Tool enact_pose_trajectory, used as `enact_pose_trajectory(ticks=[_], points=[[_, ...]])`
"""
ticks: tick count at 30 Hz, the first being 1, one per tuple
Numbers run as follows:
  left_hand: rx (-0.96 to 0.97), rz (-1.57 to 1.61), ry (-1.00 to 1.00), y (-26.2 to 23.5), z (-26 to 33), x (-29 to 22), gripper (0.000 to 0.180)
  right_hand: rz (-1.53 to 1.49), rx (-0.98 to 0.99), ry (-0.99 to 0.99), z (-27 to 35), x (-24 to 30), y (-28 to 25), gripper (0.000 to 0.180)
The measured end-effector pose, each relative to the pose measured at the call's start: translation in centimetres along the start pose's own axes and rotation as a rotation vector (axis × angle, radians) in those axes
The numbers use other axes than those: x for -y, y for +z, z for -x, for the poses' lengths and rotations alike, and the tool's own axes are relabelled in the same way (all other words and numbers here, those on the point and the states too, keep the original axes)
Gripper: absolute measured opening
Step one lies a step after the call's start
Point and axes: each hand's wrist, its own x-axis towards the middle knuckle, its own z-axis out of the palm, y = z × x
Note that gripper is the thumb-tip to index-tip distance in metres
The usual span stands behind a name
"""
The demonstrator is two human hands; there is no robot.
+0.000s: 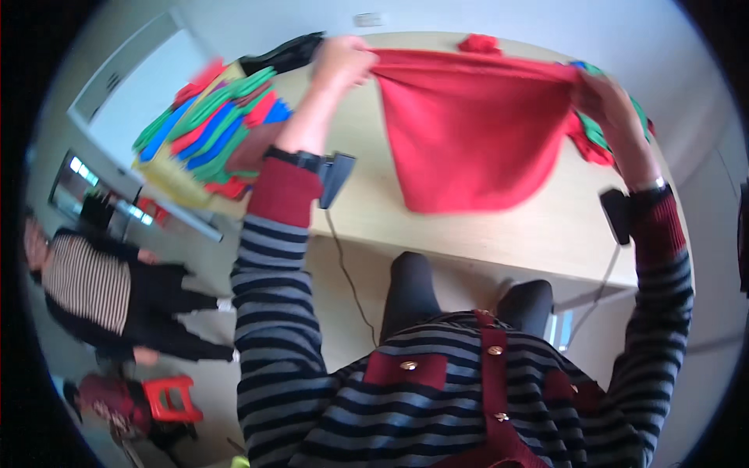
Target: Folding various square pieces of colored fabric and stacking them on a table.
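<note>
Nearest bit: worker's striped sweater [460, 390], below the red cloth, w/ a black wrist unit [336, 179] on the L arm & a 2nd black unit [615, 214] on the R, both trailing cords. Next, the hands, one at each end of the red cloth's top edge: left hand [341, 64] pinched tight on its L corner, right hand [601, 93] clamped on its R corner. The red cloth [476, 132] itself is pulled taut btwn them over the counter [367, 195], rest hanging in a loose panel; can't tell if its bottom edge touches down.

Progress, my guess: approx. midway. This pc's opened out but not yet folded. L of the red cloth, a stack of cloths [211, 129] in green, blue, red etc. sits in flat layers, so prob. the done lot. R of it, a crumpled red-green heap [597, 144], prob. what's left. A red bundle [479, 44] lies just beyond it, also rumpled.

Containers: no box or bin I can make out. Smth yellow [173, 179] shows under the stack; tray or cloth, can't tell.

Farther off, well L of the red cloth: a person in a striped top [86, 273], plus a red stool [172, 399].
</note>
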Motion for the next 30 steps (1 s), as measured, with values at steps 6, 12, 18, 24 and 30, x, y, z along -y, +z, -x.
enact_pose_trajectory(ticks=[6, 12, 18, 24, 30], points=[[-0.153, 0.277, 0.108, 1.8, 0.0, -0.8, 0.017, 0.134, -0.051, -0.034, 0.0, 1.6, -1.0, 0.025], [0.087, 0.258, -0.059, 8.6, 9.1, 13.0, 0.014, 0.076, -0.037, 0.460, 10.4, -8.1, 0.8, 0.024], [0.068, 0.211, -0.230, 14.3, 18.5, 23.4, 0.017, -0.078, -0.023, 0.876, 17.8, -17.0, 3.6, 0.020], [0.058, 0.404, -0.339, 11.4, 15.8, 26.5, 0.024, -0.063, 0.202, 0.966, 15.9, -15.7, 2.6, 0.018], [0.034, 0.392, -0.479, 8.6, 12.7, 28.5, 0.030, 0.303, 0.310, 0.660, 7.8, -17.0, 0.1, 0.019]])
